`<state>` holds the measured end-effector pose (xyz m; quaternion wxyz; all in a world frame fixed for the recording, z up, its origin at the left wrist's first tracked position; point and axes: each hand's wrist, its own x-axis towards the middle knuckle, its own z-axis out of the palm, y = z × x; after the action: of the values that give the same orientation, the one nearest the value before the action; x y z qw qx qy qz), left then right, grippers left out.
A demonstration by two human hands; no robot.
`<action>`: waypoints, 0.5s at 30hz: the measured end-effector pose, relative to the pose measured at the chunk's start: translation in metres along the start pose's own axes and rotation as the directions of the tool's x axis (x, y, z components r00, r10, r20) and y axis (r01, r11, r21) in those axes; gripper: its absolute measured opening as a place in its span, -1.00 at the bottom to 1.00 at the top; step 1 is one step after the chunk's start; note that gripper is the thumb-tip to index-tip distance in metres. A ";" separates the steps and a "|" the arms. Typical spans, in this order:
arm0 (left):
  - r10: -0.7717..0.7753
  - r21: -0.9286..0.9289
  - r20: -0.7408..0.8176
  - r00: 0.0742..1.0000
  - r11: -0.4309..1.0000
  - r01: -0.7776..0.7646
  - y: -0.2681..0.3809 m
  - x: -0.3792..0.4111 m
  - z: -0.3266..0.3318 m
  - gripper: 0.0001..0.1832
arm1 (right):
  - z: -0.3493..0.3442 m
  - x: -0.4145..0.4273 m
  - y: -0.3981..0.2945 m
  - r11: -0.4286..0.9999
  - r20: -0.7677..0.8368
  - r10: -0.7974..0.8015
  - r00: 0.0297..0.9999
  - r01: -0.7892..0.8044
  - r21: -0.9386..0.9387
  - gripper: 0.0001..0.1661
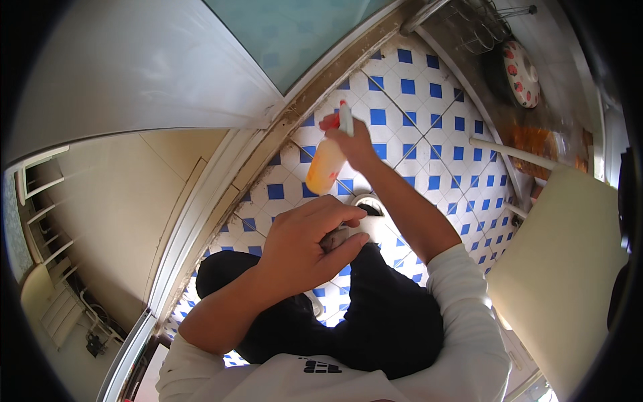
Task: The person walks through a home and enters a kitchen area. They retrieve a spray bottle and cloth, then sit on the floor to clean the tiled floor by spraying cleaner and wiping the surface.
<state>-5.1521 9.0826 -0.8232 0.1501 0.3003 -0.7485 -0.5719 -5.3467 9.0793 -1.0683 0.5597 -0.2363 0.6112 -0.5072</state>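
Observation:
My right hand (354, 140) grips a spray bottle (325, 166) by its neck, below a white and red trigger head. The bottle looks translucent, with yellow-orange colouring, and is tilted over the floor. Nearer to me, my left hand (314, 241) is curled, thumb and fingers bent towards each other around a greyish crumpled thing (335, 240), perhaps a cloth, mostly hidden by the fingers. Beneath the hands is the blue and white tiled floor (392, 116). My knees, in black trousers, are bent below my forearms.
A sliding door's frosted glass panel (301, 35) and dirty floor track (296, 108) run along the left. On the right stand a counter or shelf with a strawberry-patterned lid (521, 75), a wire rack (477, 30) and a pale tabletop (557, 276) with white legs.

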 end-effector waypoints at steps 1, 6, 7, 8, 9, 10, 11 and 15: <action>0.003 -0.008 -0.002 1.000 1.000 -0.003 0.001 0.001 0.000 -0.75 | 0.004 -0.008 0.007 0.999 0.016 -0.023 1.000 0.024 -0.045 -0.53; -0.007 0.013 -0.023 1.000 1.000 0.008 -0.004 0.002 0.000 -0.76 | -0.005 -0.045 -0.005 0.952 0.049 -0.172 0.984 0.179 -0.250 -0.37; -0.003 0.017 -0.022 1.000 1.000 0.003 -0.006 0.001 0.000 -0.76 | -0.018 -0.046 0.001 0.943 -0.008 -0.221 0.975 0.212 -0.256 -0.37; -0.021 0.002 -0.028 0.999 1.000 0.021 -0.009 0.000 -0.001 -0.75 | -0.031 -0.043 0.008 0.934 -0.055 -0.269 0.962 0.246 -0.258 -0.36; -0.036 -0.018 -0.037 0.999 0.999 0.035 -0.013 -0.001 -0.004 -0.75 | -0.041 -0.043 0.003 0.928 -0.117 -0.320 0.940 0.286 -0.240 -0.35; -0.052 -0.037 -0.054 0.997 0.998 0.050 -0.019 -0.003 -0.006 -0.74 | -0.053 -0.044 -0.002 0.918 -0.171 -0.368 0.914 0.328 -0.221 -0.34; -0.118 -0.141 -0.062 0.991 0.984 0.108 -0.024 -0.006 -0.005 -0.75 | -0.078 -0.043 0.001 0.865 -0.208 -0.365 0.908 0.248 -0.436 -0.30; -0.045 0.086 -0.090 0.995 0.995 0.053 -0.030 -0.007 0.005 -0.70 | -0.193 -0.047 0.024 0.771 -0.367 -0.551 0.750 0.290 -0.567 -0.38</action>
<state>-5.1409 9.0857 -0.8516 0.1555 0.3497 -0.7581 -0.5280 -5.5061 9.1974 -1.0958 0.1665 -0.3577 0.7702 -0.5012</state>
